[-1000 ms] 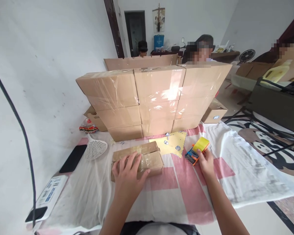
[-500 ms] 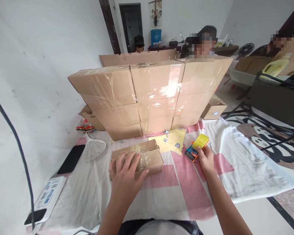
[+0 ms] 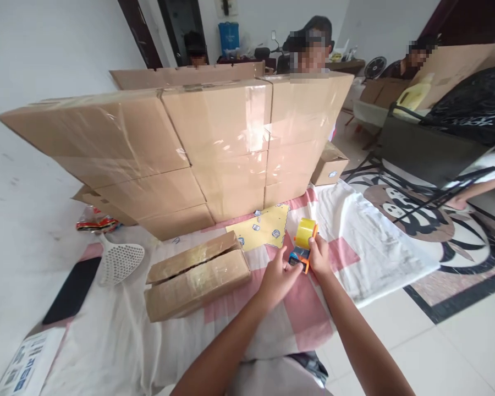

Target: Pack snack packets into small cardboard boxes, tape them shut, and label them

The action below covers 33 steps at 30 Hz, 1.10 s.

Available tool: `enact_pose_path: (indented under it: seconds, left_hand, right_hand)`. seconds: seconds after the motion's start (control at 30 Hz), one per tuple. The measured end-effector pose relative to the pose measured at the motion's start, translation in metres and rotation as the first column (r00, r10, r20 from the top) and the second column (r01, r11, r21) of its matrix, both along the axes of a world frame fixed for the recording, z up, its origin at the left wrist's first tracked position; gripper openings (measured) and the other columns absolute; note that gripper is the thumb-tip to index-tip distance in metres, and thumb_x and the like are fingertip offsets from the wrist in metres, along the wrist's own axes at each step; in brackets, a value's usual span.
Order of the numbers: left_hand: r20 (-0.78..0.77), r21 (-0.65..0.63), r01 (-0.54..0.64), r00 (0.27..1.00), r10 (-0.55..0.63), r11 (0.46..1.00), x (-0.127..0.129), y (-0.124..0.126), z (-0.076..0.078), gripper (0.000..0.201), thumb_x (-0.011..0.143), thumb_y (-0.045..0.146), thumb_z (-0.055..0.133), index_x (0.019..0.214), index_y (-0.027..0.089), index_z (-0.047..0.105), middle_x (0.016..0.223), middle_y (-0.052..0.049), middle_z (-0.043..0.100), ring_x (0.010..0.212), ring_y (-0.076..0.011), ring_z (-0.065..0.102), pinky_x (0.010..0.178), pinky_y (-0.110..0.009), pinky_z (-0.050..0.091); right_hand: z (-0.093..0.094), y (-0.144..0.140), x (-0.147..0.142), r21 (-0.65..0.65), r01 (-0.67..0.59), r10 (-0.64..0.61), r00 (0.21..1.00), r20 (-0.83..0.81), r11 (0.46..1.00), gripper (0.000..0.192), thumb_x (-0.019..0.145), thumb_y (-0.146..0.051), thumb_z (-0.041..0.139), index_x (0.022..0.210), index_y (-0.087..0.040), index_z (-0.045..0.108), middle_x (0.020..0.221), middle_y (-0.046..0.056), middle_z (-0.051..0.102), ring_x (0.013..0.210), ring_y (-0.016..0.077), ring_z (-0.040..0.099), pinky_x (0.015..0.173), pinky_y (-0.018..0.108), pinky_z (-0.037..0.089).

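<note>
Now the left hand (image 3: 278, 275) has come off the small carton (image 3: 196, 275) and joined the right hand (image 3: 319, 257) at the tape dispenser (image 3: 302, 246), fingers pinching at its orange end; the right hand grips the body. Looks like the tape end is being readied. The carton lies at nine o'clock from the hands on the checked cloth (image 3: 367, 247), brown and glossy, top seam gaping.
</note>
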<state>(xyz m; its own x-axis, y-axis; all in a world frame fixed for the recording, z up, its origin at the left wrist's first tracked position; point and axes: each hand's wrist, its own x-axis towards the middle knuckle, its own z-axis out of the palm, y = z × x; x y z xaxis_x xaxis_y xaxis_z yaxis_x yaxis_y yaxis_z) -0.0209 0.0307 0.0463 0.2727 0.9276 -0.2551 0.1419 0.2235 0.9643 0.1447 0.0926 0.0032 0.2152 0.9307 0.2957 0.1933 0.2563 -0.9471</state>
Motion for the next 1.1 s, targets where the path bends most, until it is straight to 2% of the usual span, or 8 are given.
enact_pose_path:
  seconds: [0.13, 0.2, 0.3, 0.43, 0.5, 0.67, 0.97, 1.1]
  left_hand:
    - [0.139, -0.172, 0.186, 0.977, -0.163, 0.967, 0.008, 0.046, -0.011, 0.044, 0.077, 0.056, 0.069, 0.091, 0.014, 0.072, 0.049, 0.009, 0.04, 0.042, -0.0071, 0.032, 0.045, -0.023, 0.023]
    - [0.176, -0.191, 0.219, 0.967, -0.186, 0.957, 0.003, 0.054, -0.014, 0.046, 0.074, 0.06, 0.07, 0.083, 0.014, 0.073, 0.045, 0.01, 0.033, 0.039, -0.0059, 0.024, 0.044, -0.024, 0.019]
    - [0.197, -0.175, 0.18, 0.97, -0.144, 0.968, 0.0, 0.05, -0.015, 0.044, 0.074, 0.058, 0.07, 0.084, 0.015, 0.076, 0.042, 0.009, 0.035, 0.039, -0.0076, 0.029, 0.045, -0.025, 0.026]
    - [0.195, -0.081, 0.045, 0.98, -0.029, 0.996, 0.005, 0.038, -0.013, 0.032, 0.077, 0.048, 0.071, 0.084, 0.018, 0.079, 0.068, -0.003, 0.069, 0.073, -0.0187, 0.066, 0.073, -0.031, 0.05]
    - [0.183, -0.029, 0.003, 0.983, 0.002, 1.0, 0.008, 0.034, -0.012, 0.028, 0.077, 0.044, 0.072, 0.084, 0.019, 0.08, 0.086, -0.007, 0.077, 0.093, -0.0239, 0.069, 0.088, -0.034, 0.051]
    - [0.138, 0.078, -0.103, 0.986, 0.091, 0.992, 0.007, 0.028, -0.013, 0.02, 0.078, 0.04, 0.075, 0.081, 0.021, 0.08, 0.101, -0.009, 0.077, 0.108, -0.0283, 0.065, 0.098, -0.039, 0.049]
    - [0.248, -0.048, -0.047, 0.967, 0.058, 0.998, 0.0, 0.013, -0.014, 0.041, 0.078, 0.053, 0.075, 0.094, 0.015, 0.079, 0.089, -0.011, 0.077, 0.081, -0.0232, 0.071, 0.071, -0.034, 0.057]
    - [0.266, -0.1, -0.078, 0.959, 0.102, 0.992, 0.001, 0.005, -0.02, 0.046, 0.075, 0.055, 0.078, 0.096, 0.014, 0.079, 0.086, -0.01, 0.076, 0.079, -0.0208, 0.07, 0.073, -0.032, 0.056]
  right_hand:
    - [-0.004, -0.002, 0.0, 0.035, -0.036, 0.034, 0.998, 0.046, 0.999, 0.06, 0.087, -0.078, 0.049, 0.067, -0.022, 0.056, 0.059, 0.002, 0.053, 0.053, 0.0166, 0.046, 0.05, 0.031, 0.036]
    - [-0.004, -0.001, 0.0, 0.047, -0.037, 0.034, 0.998, 0.06, 0.998, 0.06, 0.09, -0.076, 0.045, 0.064, -0.023, 0.05, 0.056, 0.0, 0.048, 0.051, 0.0154, 0.041, 0.049, 0.031, 0.033]
    - [-0.004, 0.001, -0.001, 0.061, -0.011, 0.007, 0.997, 0.071, 0.998, 0.058, 0.098, -0.07, 0.039, 0.062, -0.025, 0.041, 0.055, -0.002, 0.04, 0.049, 0.0142, 0.032, 0.049, 0.032, 0.027]
    - [-0.005, 0.001, -0.003, 0.061, 0.026, -0.031, 0.996, 0.082, 0.998, 0.056, 0.101, -0.066, 0.037, 0.063, -0.026, 0.036, 0.055, -0.003, 0.035, 0.05, 0.0141, 0.026, 0.05, 0.033, 0.023]
    - [-0.006, 0.001, -0.003, 0.055, 0.03, -0.035, 0.995, 0.091, 0.998, 0.055, 0.101, -0.066, 0.039, 0.064, -0.026, 0.038, 0.056, -0.003, 0.035, 0.051, 0.0143, 0.027, 0.051, 0.033, 0.023]
    - [-0.009, 0.001, -0.002, 0.05, 0.014, -0.02, 0.992, 0.127, 0.999, 0.056, 0.102, -0.065, 0.037, 0.063, -0.026, 0.037, 0.056, -0.002, 0.036, 0.052, 0.0153, 0.029, 0.053, 0.034, 0.025]
    - [-0.012, 0.0, -0.004, 0.056, 0.017, -0.026, 0.989, 0.147, 0.998, 0.052, 0.104, -0.06, 0.037, 0.064, -0.026, 0.035, 0.056, -0.003, 0.035, 0.052, 0.0159, 0.03, 0.053, 0.034, 0.025]
    - [-0.01, 0.0, -0.003, 0.054, 0.003, -0.012, 0.987, 0.158, 0.999, 0.052, 0.104, -0.06, 0.037, 0.064, -0.026, 0.035, 0.056, -0.003, 0.035, 0.053, 0.016, 0.031, 0.053, 0.034, 0.026]
